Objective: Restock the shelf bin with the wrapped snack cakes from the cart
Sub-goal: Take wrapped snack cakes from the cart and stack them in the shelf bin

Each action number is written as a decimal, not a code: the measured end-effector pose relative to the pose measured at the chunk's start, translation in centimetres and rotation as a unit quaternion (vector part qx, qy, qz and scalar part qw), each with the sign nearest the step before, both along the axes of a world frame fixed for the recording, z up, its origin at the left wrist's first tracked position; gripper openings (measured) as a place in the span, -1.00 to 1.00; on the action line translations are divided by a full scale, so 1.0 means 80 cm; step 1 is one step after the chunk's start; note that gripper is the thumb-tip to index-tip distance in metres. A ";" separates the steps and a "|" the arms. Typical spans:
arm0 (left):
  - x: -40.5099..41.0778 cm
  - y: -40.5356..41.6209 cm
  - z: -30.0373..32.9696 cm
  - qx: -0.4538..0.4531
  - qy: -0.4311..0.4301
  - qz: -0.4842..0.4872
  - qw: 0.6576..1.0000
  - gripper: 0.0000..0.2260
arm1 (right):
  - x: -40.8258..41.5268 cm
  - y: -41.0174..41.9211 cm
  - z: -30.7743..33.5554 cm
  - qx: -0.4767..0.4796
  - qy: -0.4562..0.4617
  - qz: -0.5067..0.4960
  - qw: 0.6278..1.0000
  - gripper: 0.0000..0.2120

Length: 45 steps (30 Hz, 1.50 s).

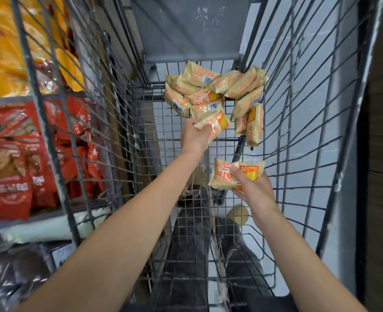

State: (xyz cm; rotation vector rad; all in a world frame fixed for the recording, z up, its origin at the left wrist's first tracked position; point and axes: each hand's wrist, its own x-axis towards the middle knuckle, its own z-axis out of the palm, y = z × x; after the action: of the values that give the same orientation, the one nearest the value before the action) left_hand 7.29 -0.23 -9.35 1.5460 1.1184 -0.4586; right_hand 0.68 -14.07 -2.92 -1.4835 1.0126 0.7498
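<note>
Head view, left hand (195,137) closed around one snack cake (215,122), right hand (252,188) gripping two wrapped cakes (225,176) inside cart (298,122)

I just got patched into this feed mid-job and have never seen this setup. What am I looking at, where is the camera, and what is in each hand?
There is no machine here: a person is working with two bare hands. The single picture comes from a wide-angle camera on their head, looking down into a wire shopping cart. At the far end of the cart floor lies a pile of wrapped snack cakes in pale yellow wrappers. The left hand reaches out to the near edge of the pile and is closed on one snack cake. The right hand, nearer the camera, holds what look like two more cakes. Beyond the cart's left side, store shelves hold red snack bags and orange bags, blurred.
</note>
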 end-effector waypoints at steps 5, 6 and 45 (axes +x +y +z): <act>-0.066 0.041 0.122 0.088 -0.166 0.008 0.982 -0.90 | -0.010 0.013 0.047 0.045 -0.027 0.016 0.999 -0.85; -0.082 0.047 0.148 0.099 -0.191 0.002 0.977 -0.89 | -0.014 0.015 0.060 0.058 -0.039 0.025 0.997 -0.86; -1.091 -0.153 0.533 0.317 -0.129 0.686 0.642 -0.77 | -0.720 0.103 0.444 0.351 -0.161 0.683 0.620 -0.64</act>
State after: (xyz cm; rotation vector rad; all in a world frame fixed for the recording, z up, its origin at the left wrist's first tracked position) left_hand -80.02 -12.44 33.26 0.7716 1.9301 1.2755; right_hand -56.92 -5.81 32.60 -1.3470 -0.9181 1.5809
